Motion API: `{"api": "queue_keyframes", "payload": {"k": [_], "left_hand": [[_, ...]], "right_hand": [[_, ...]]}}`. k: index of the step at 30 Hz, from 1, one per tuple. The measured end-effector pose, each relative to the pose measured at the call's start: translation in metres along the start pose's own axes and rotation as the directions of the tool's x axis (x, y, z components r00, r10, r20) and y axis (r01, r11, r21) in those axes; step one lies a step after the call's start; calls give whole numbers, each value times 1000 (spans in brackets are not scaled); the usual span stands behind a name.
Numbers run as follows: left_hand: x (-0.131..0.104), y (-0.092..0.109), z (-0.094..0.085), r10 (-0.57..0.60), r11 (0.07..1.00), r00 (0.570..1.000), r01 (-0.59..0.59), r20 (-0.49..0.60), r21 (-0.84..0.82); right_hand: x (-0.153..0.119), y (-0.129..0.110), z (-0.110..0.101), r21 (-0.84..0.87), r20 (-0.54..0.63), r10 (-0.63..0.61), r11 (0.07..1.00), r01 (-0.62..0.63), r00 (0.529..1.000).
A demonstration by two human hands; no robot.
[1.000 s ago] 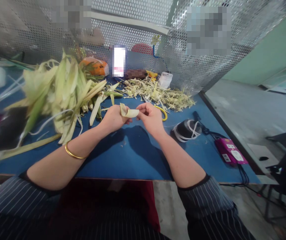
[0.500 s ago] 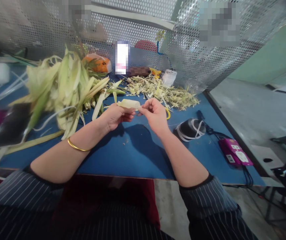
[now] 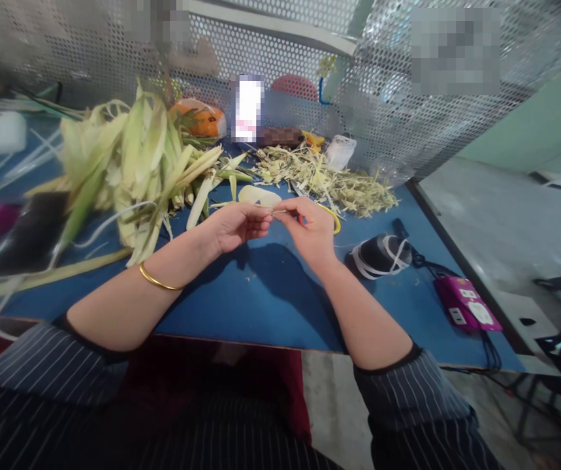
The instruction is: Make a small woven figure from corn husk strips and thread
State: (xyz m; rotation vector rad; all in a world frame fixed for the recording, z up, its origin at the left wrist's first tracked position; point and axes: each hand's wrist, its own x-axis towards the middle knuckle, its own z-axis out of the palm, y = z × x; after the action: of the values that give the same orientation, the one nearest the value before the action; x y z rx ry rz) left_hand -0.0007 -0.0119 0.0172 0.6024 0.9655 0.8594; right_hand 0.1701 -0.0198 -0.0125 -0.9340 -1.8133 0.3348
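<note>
A pale, thin strip, which looks like corn husk (image 3: 279, 212), is pinched between the fingertips of both hands over the blue table. My left hand (image 3: 241, 227), below a gold bangle, is closed on its left end. My right hand (image 3: 312, 232) grips the other end with thumb and forefinger. Just behind the fingers shows a wider, curled pale husk piece (image 3: 259, 194); whether it joins the strip I cannot tell. Partly hidden behind my right hand is a yellow loop (image 3: 336, 222), like a scissors handle, with some orange near the palm.
A large heap of corn husks (image 3: 138, 150) lies at the left, and shredded husk trimmings (image 3: 329, 179) at the back right. A black spool wound with white cord (image 3: 381, 256) and a purple power strip (image 3: 466, 303) lie right. Perforated metal mesh (image 3: 280, 46) closes off the back.
The wider husk piece, earlier between both hands, now shows behind them. My fingertips have come together on a thin strip. The whole view has shifted slightly.
</note>
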Motion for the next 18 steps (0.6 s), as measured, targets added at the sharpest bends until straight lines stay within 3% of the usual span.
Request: {"api": "queue_keyframes", "payload": {"k": [6,9,13,18], "left_hand": [[2,-3,-2,14,999,1000,-14,11,36],[2,-7,-3,132,986,991,-135,37,101],[3,-12,-2,316,910,948,-315,41,268],[4,-14,0,416,820,908,-394,41,414]], "right_hand": [[0,-4,-2,-53,18,27,998,-26,999],[1,-7,-2,-12,-9,103,995,-103,995],[2,-9,-1,68,-27,248,967,-246,968],[3,-8,0,98,-37,302,950,-297,953]]}}
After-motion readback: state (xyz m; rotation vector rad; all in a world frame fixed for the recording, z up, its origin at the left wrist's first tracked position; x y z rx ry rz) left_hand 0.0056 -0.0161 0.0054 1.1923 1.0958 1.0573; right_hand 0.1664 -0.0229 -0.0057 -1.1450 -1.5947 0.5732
